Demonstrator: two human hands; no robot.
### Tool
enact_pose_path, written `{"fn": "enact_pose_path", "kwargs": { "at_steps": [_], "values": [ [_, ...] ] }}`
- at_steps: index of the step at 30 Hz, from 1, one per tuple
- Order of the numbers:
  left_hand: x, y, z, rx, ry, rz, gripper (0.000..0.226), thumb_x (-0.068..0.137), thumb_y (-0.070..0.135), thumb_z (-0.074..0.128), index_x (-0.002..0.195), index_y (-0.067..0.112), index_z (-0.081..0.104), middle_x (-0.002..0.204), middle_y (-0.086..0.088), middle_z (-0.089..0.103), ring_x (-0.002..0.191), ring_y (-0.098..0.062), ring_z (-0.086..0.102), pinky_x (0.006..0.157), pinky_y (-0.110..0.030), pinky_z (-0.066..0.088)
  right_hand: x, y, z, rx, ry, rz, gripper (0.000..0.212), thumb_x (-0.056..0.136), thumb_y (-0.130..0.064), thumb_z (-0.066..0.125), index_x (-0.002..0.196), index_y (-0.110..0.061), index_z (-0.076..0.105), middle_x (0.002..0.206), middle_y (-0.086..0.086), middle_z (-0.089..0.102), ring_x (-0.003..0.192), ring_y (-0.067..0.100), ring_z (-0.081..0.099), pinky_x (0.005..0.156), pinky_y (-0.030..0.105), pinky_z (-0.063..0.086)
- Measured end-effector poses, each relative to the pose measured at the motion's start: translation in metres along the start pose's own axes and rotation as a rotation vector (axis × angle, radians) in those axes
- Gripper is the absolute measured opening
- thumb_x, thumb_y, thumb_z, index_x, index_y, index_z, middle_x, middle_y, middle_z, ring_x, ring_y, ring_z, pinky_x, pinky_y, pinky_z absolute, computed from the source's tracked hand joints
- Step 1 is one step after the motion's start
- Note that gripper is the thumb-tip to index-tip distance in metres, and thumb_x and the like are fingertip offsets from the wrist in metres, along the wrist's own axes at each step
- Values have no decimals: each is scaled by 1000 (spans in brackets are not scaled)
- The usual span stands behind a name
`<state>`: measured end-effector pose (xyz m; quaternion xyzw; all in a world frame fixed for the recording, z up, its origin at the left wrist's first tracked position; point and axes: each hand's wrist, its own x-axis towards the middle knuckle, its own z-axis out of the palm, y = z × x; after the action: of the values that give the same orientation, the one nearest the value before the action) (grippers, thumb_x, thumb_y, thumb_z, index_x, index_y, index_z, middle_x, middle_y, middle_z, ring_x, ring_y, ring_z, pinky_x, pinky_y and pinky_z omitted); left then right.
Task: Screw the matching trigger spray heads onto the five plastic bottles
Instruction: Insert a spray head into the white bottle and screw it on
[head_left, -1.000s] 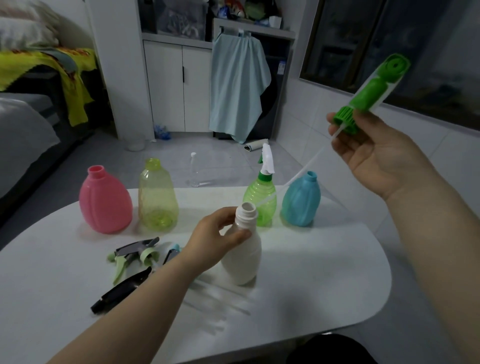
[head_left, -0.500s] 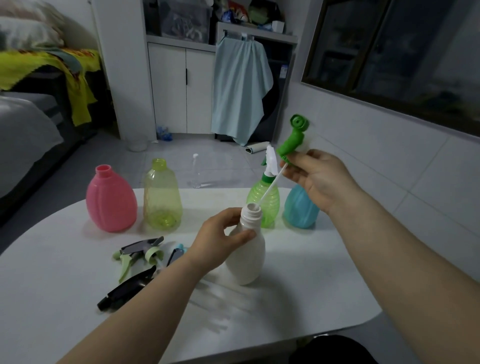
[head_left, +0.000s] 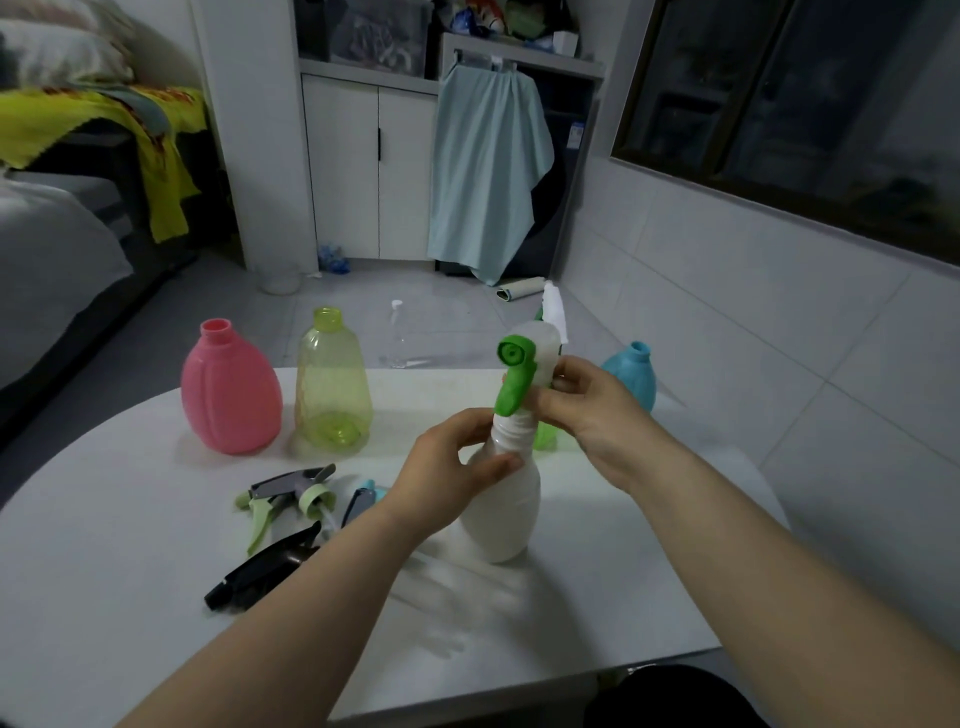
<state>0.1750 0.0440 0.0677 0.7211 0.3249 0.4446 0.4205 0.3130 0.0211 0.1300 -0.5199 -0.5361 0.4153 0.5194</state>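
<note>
The white bottle (head_left: 501, 512) stands up on the table (head_left: 597, 597), with its neck pointing up and leaning a little toward the right hand. On top of its neck sits the green and white spray head (head_left: 519, 371). The head's round green nozzle faces the camera, and its green trigger hangs down toward the neck.

The left hand (head_left: 447, 473) is curled around the bottle's neck, with the thumb in front and the fingers behind. The right hand (head_left: 592, 410) is closed on the back of the spray head, up by the white part. You cannot tell if the head is screwed on tight.

Behind the hands stands a green bottle (head_left: 545, 436). It is mostly hidden, and a white spray head (head_left: 553, 312) shows above it. To the right is a blue bottle (head_left: 631, 376) with an open top. To the left stand a pink bottle (head_left: 231, 395) and a clear yellow bottle (head_left: 332, 384). Both have open tops, and the yellow one looks empty inside.

Three loose spray heads lie on their sides on the table, left of the white bottle: a pale green head (head_left: 283, 496), a blue head (head_left: 363, 499) and a black head (head_left: 260, 574).
</note>
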Motion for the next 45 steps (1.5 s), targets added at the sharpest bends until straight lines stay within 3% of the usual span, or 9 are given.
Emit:
{"fn": "enact_pose_path", "kwargs": {
  "at_steps": [4, 8, 13, 21, 27, 31, 38, 42, 45],
  "values": [
    [0, 0, -2, -2, 9, 5, 32, 72, 11, 68, 87, 36, 56, 89, 17, 61, 89, 2, 57, 78, -3, 40, -2, 2, 0, 34, -81, -45, 20, 75, -4, 63, 80, -22, 63, 66, -17, 70, 70, -4, 64, 65, 8, 49],
    [-2, -1, 1, 5, 25, 1, 31, 72, 12, 68, 87, 36, 56, 87, 22, 59, 88, 8, 54, 75, 0, 38, -3, 7, 7, 48, -45, -56, 17, 74, -5, 64, 77, -22, 64, 64, -17, 70, 68, -4, 63, 62, 8, 48],
    [-5, -5, 3, 5, 18, -16, 23, 74, 16, 66, 93, 29, 60, 93, 11, 63, 94, -6, 58, 82, -13, 42, -11, 19, 12, 69, 95, -108, 17, 72, -8, 66, 74, -24, 62, 68, -13, 67, 65, -6, 62, 59, 6, 46],
    [-3, -4, 2, 20, 3, -30, 31, 73, 18, 67, 81, 45, 54, 86, 25, 59, 86, 11, 54, 73, 0, 39, -14, 25, 12, -3, 109, -112, 27, 70, -6, 69, 76, -27, 51, 80, -11, 64, 68, -11, 61, 61, 4, 47],
    [-2, -3, 2, 76, 25, 0, 22, 74, 15, 67, 89, 30, 60, 84, 16, 61, 84, -3, 56, 72, -8, 41, -13, 25, 22, -47, 180, -178, 34, 67, -3, 70, 72, -27, 47, 74, -9, 59, 62, -10, 58, 58, 5, 46],
    [-3, -3, 2, 70, 27, -9, 30, 74, 14, 67, 103, 15, 62, 97, 4, 62, 92, -10, 57, 79, -19, 39, -13, 24, 22, -30, 191, -133, 32, 65, -9, 72, 75, -28, 49, 79, -8, 62, 71, -1, 60, 61, 7, 48],
    [-2, -3, 4, 48, 35, -71, 31, 74, 15, 67, 104, 15, 61, 97, 6, 62, 90, -7, 56, 68, -9, 40, -19, 27, 17, -38, 158, -27, 26, 69, -18, 70, 79, -30, 50, 88, -6, 62, 88, 9, 59, 71, 18, 46],
    [-2, -2, 4, 27, 21, -83, 31, 73, 14, 68, 103, 13, 61, 98, 4, 62, 93, -8, 56, 72, -14, 41, -19, 17, 3, -91, -19, 113, 74, 63, -21, 75, 125, -19, 35, 129, 6, 50, 112, 18, 53, 93, 32, 45],
    [-2, -3, 3, 21, 29, -103, 36, 73, 14, 68, 108, 15, 59, 101, 6, 60, 96, -7, 55, 78, -15, 38, -14, -17, -17, -193, -33, 7, 104, 52, -29, 76, 137, -26, 16, 140, 0, 33, 120, 16, 41, 95, 30, 39]
  ]
}}
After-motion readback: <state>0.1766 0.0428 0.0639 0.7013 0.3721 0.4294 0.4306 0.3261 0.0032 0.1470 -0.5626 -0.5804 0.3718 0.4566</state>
